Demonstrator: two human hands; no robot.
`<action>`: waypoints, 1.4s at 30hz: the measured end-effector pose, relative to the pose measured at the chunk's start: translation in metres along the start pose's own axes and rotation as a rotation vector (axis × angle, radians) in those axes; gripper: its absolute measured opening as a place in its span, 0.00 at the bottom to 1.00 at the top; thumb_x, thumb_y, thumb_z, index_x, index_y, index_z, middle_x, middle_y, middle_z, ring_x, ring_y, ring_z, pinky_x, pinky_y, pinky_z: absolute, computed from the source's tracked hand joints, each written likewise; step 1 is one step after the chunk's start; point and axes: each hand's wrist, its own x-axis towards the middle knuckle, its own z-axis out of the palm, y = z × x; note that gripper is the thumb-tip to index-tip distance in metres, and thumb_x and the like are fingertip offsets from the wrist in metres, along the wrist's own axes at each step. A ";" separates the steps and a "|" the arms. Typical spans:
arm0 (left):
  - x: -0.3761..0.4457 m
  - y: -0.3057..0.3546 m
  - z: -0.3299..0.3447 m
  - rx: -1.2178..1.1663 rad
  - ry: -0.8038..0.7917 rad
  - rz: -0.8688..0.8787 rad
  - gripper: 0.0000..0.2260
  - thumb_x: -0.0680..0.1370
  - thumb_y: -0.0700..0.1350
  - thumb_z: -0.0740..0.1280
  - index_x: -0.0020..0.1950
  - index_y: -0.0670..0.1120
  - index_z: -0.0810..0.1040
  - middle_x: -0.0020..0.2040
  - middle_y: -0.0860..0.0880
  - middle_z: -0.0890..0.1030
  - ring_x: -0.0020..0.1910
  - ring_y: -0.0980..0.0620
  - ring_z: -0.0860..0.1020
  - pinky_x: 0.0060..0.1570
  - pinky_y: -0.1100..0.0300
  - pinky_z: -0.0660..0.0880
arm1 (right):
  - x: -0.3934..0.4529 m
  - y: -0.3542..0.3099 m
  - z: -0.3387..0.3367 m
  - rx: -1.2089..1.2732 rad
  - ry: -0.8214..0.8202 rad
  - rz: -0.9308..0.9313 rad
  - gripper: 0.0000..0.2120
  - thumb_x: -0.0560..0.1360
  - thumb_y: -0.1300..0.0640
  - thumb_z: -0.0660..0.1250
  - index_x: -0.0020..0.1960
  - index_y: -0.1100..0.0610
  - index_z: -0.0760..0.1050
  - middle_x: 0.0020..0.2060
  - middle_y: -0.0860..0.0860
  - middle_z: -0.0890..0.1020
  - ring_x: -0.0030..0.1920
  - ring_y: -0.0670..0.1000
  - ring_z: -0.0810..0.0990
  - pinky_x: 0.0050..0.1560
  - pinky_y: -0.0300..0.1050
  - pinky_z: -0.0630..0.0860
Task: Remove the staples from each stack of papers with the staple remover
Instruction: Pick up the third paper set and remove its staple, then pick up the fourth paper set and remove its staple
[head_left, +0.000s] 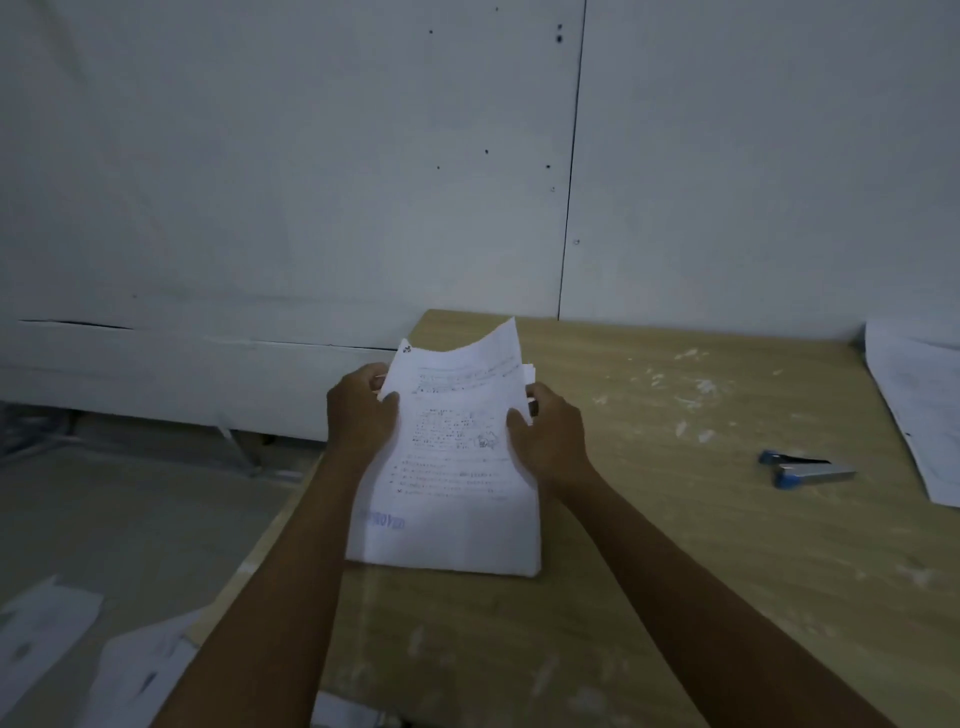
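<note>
A stack of printed white papers (452, 467) stands on its lower edge on the wooden table (675, 571), tilted up toward me. My left hand (361, 410) grips the stack's left side near the top, thumb on the front sheet. My right hand (545, 428) grips the right side the same way. The top sheets curl upward at the far edge. A blue and silver staple remover (805, 467) lies on the table to the right, apart from both hands.
More white sheets (924, 410) lie at the table's right edge. Loose papers (104, 660) sit on the floor at lower left. White scraps and dust speckle the tabletop. A pale wall stands right behind the table.
</note>
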 end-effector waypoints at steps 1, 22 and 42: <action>0.000 -0.004 0.005 0.029 0.018 0.015 0.16 0.77 0.34 0.66 0.65 0.38 0.78 0.59 0.41 0.82 0.55 0.44 0.81 0.50 0.63 0.69 | 0.001 0.007 0.005 -0.058 -0.012 -0.021 0.12 0.76 0.59 0.65 0.57 0.62 0.78 0.49 0.55 0.84 0.45 0.51 0.80 0.40 0.33 0.71; -0.008 -0.012 0.066 0.756 0.025 0.446 0.26 0.78 0.62 0.58 0.75 0.54 0.68 0.76 0.42 0.66 0.77 0.40 0.61 0.72 0.34 0.55 | -0.003 0.041 0.000 -0.459 -0.109 -0.106 0.24 0.82 0.50 0.49 0.76 0.58 0.60 0.76 0.55 0.61 0.78 0.55 0.53 0.77 0.55 0.51; -0.156 0.228 0.261 0.559 -0.358 0.896 0.25 0.80 0.61 0.54 0.77 0.59 0.60 0.79 0.48 0.60 0.79 0.44 0.52 0.74 0.40 0.50 | -0.068 0.199 -0.316 -0.747 0.318 0.262 0.23 0.81 0.49 0.53 0.73 0.56 0.66 0.74 0.55 0.67 0.77 0.55 0.57 0.76 0.55 0.53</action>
